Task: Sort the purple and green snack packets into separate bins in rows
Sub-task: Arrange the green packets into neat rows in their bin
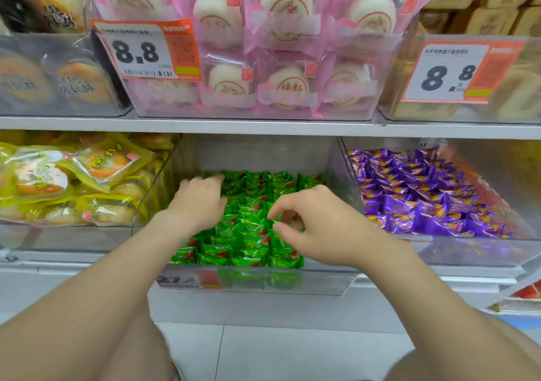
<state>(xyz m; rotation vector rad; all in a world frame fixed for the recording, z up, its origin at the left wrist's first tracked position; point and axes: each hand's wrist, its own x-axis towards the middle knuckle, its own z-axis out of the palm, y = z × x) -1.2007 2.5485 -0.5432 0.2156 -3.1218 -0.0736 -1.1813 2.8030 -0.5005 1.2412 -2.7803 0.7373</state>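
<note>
Green snack packets (248, 234) lie in rows inside the clear middle bin (257, 284) on the lower shelf. Purple snack packets (418, 202) fill the clear bin (468, 251) to its right, also in rows. My left hand (199, 202) lies flat on the green packets at the bin's left side, fingers stretched toward the back. My right hand (316, 222) hovers over the green packets near the bin's right side, thumb and forefinger pinching the edge of one green packet.
Yellow pastry packs (73, 181) fill the bin on the left. The upper shelf (263, 126) holds bins of pink-wrapped cakes (263, 44) with price tags (146, 49) reading 8.8. Below the shelf is tiled floor (278, 351).
</note>
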